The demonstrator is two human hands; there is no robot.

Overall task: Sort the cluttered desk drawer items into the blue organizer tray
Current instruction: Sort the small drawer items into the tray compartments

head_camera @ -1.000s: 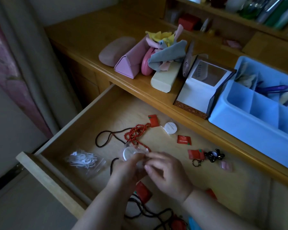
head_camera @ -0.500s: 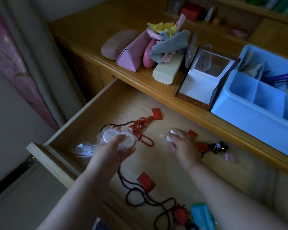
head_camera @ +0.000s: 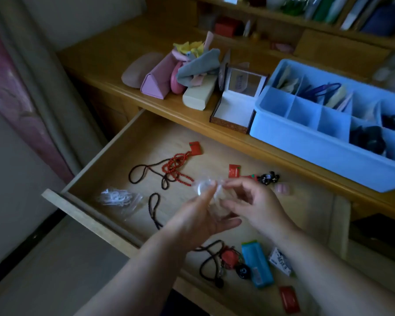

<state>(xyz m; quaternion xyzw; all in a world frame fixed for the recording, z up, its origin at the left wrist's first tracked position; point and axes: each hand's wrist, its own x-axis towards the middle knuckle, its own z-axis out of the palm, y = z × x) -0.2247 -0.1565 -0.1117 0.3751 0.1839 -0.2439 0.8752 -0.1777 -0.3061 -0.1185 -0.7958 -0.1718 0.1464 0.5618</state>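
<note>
Over the open wooden drawer (head_camera: 217, 153), my left hand (head_camera: 198, 217) holds small clear round cases (head_camera: 203, 186), thumb on top and fingers beneath. My right hand (head_camera: 255, 206) meets it from the right, and its thumb and forefinger pinch the cases' upper right edge. The cases are blurred, so I cannot tell how many there are. The blue organizer tray (head_camera: 310, 144) stands on the desk at the right, with dark items and papers in its far and right compartments.
Loose in the drawer: red beads (head_camera: 177, 164), dark cords (head_camera: 139, 173), red packets (head_camera: 234, 171), a black charm (head_camera: 268, 177), a bag of white rings (head_camera: 119, 198), a blue pack (head_camera: 257, 263). On the desk: glasses cases (head_camera: 155, 80), an open box (head_camera: 235, 108).
My right hand left the drawer floor, where a white round disc lay, and came back to my left hand. My left hand carried the round cases from the left toward the middle.
</note>
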